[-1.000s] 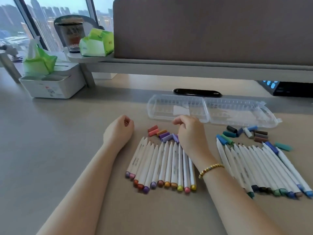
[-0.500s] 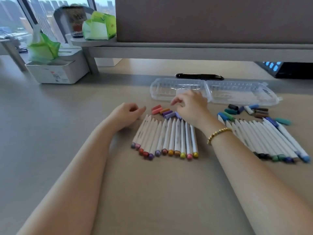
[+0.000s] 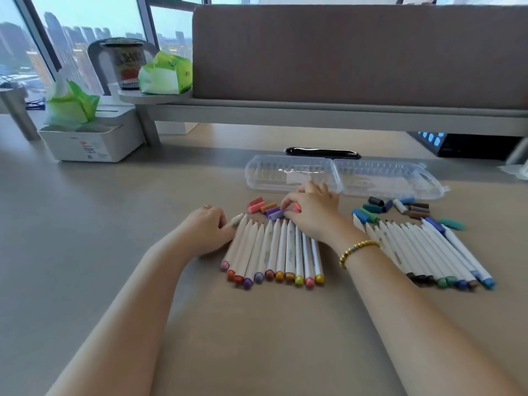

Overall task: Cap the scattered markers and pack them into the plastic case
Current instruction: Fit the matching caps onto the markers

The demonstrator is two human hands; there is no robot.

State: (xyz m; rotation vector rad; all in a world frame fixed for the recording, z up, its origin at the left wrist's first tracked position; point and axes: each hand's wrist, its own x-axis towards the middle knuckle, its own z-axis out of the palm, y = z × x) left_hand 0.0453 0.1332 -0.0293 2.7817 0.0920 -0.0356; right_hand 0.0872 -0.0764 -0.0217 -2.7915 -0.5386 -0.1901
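A row of white uncapped markers with warm-coloured ends (image 3: pixel 274 250) lies on the desk in front of me. My left hand (image 3: pixel 207 228) curls its fingers round the top of the leftmost marker (image 3: pixel 236 220). Loose warm caps (image 3: pixel 264 207) lie just beyond the row. Over them my right hand (image 3: pixel 313 210) pinches an orange-red cap (image 3: pixel 297 207). A second row of markers with cool and dark ends (image 3: pixel 423 252) lies to the right, with its loose caps (image 3: pixel 394 207) behind it. The clear plastic case (image 3: pixel 371 178) lies open and empty behind the caps.
A single teal cap (image 3: pixel 453 224) lies apart at the right. A black phone (image 3: pixel 323 152) sits behind the case. A white tissue box (image 3: pixel 91 144) stands at the back left under a grey shelf (image 3: pixel 314 112). A keyboard (image 3: pixel 457 141) is at the back right.
My left hand has slid right and taken hold of the leftmost marker. My right hand has dipped into the warm caps and now pinches an orange-red one.
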